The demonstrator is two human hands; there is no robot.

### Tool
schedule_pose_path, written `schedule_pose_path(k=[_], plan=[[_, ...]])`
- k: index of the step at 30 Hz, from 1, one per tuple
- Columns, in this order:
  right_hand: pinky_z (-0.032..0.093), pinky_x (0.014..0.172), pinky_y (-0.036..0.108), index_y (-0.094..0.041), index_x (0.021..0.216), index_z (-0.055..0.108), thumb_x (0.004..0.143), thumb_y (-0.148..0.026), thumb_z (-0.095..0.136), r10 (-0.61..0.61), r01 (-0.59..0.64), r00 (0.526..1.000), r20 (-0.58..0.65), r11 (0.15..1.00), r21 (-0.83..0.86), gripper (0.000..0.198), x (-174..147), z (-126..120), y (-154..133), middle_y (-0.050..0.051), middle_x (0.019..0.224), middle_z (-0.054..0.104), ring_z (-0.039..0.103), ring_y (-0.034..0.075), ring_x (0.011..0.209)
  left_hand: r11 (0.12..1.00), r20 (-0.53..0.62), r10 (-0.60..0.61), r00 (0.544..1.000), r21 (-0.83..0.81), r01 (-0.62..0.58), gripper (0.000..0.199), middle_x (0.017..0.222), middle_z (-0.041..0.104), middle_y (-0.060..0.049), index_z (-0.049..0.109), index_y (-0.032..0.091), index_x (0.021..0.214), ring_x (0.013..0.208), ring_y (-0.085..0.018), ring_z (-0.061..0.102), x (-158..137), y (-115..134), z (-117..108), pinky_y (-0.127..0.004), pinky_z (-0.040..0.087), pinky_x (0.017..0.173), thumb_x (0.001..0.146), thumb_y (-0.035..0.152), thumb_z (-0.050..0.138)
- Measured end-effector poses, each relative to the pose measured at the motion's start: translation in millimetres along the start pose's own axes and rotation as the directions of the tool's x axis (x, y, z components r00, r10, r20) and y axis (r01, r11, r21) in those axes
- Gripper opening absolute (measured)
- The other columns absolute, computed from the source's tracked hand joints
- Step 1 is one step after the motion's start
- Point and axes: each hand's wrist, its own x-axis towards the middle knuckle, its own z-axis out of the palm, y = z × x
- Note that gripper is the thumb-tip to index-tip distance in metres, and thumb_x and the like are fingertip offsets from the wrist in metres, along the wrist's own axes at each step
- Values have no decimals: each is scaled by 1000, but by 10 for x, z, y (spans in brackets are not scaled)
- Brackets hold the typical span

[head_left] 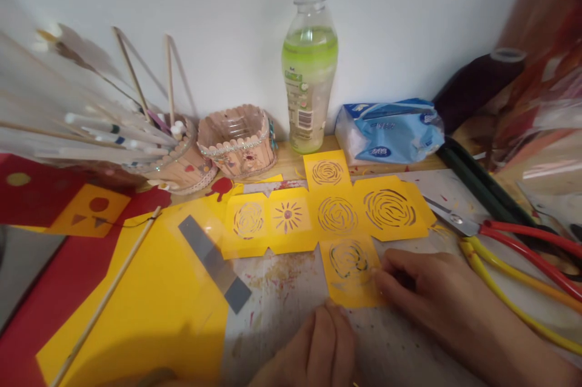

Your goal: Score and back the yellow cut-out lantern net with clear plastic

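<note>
A yellow paper cutout lies flat on the work surface, shaped like an unfolded box with tabs. Most of its panels carry cut-out swirl patterns, and one has a sunburst. At the right edge of its lowest panel, my right hand pinches the paper between thumb and fingers. My left hand has its fingers curled together at that panel's bottom edge; its fingertips are partly hidden. Just right of the cutout rest red-handled scissors, their blades beside the rightmost panel. Yellow-handled scissors lie under my right forearm's far side.
A large yellow sheet, a wooden stick and a grey strip lie at left. Along the wall stand a stick-filled holder, a basket, a drink bottle and a blue tissue pack.
</note>
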Motion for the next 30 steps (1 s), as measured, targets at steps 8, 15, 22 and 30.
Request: schedule_pose_path(k=[8, 15, 22, 30], plan=[[29, 48, 26, -20, 50, 42, 76, -32, 37, -27, 27, 999, -25, 1000, -14, 29, 26, 4, -10, 3, 52, 54, 44, 13, 47, 996, -29, -28, 999, -86, 25, 30, 69, 67, 1, 66, 11, 73, 65, -10, 60, 22, -11, -6, -22, 45, 59, 89, 7, 40], [30, 45, 24, -20, 50, 46, 75, -30, 37, -69, 69, 995, -77, 998, -9, 29, 35, 40, 28, 3, 50, 55, 47, 13, 44, 995, 13, 28, 1000, -96, -26, 25, 83, 74, -4, 63, 10, 77, 77, -15, 69, 106, -68, -19, -21, 50, 60, 88, 9, 41], [33, 47, 26, -20, 52, 52, 78, -31, 36, -66, 63, 995, -68, 997, -40, 32, 29, 23, -2, 6, 56, 62, 51, 15, 45, 994, 47, 34, 998, -105, -29, 24, 84, 73, -7, 61, 11, 77, 76, -17, 71, 90, -71, -8, -18, 52, 52, 87, 10, 40], [28, 46, 28, -22, 53, 54, 79, -33, 36, -77, 70, 994, -83, 994, -85, 34, 6, 31, -16, 6, 56, 63, 54, 17, 44, 995, 72, 66, 995, -80, -60, 22, 83, 73, -4, 60, 13, 76, 75, -16, 71, 111, -99, -17, -16, 51, 47, 86, 10, 41]])
